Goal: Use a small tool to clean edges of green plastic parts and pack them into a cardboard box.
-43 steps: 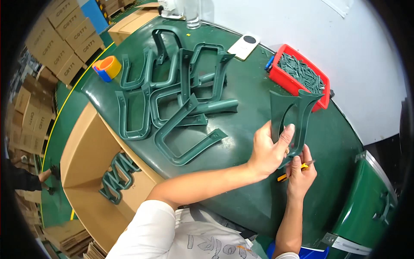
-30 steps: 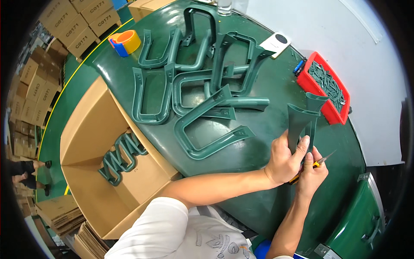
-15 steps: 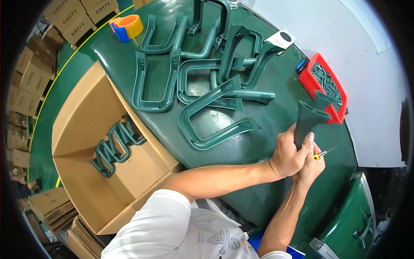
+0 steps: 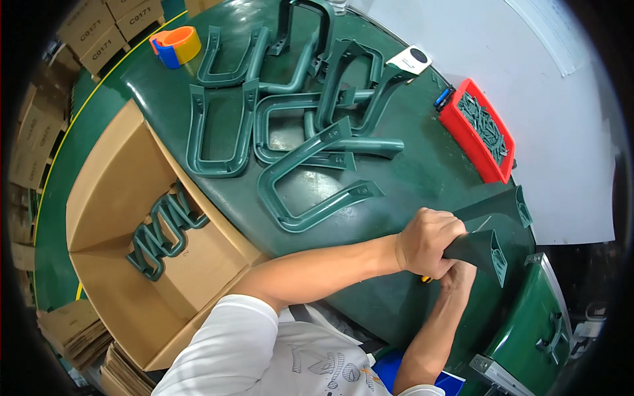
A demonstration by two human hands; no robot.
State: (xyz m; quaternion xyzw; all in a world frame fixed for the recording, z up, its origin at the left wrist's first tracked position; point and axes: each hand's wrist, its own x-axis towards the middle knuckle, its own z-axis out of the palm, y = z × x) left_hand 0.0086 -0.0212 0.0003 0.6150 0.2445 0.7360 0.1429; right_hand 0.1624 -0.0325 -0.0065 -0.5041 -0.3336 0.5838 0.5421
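My left hand point(image 4: 430, 243) is closed around a dark green U-shaped bracket point(image 4: 479, 254) on the right side of the table. Its flared, hollow ends point to the right. Just below, my right hand point(image 4: 459, 276) is partly hidden behind the left hand and the bracket. A yellow-handled tool point(image 4: 426, 279) pokes out beside it, and its grip is mostly covered. Left of my hands, a similar loose green bracket point(image 4: 290, 214) lies on the table, with several more brackets point(image 4: 224, 168) behind it.
A red bin point(image 4: 456, 132) of small green pieces stands at the back right. An open cardboard box point(image 4: 105, 290) at left holds several bent green tubes point(image 4: 162, 228). An orange and blue tape dispenser point(image 4: 175, 47) sits at the far left edge. Cartons point(image 4: 99, 39) are stacked beyond.
My hands have turned the green bracket from pointing upward to pointing right, lower down. The yellow handle now shows on the left side of my hands. The view has shifted slightly.
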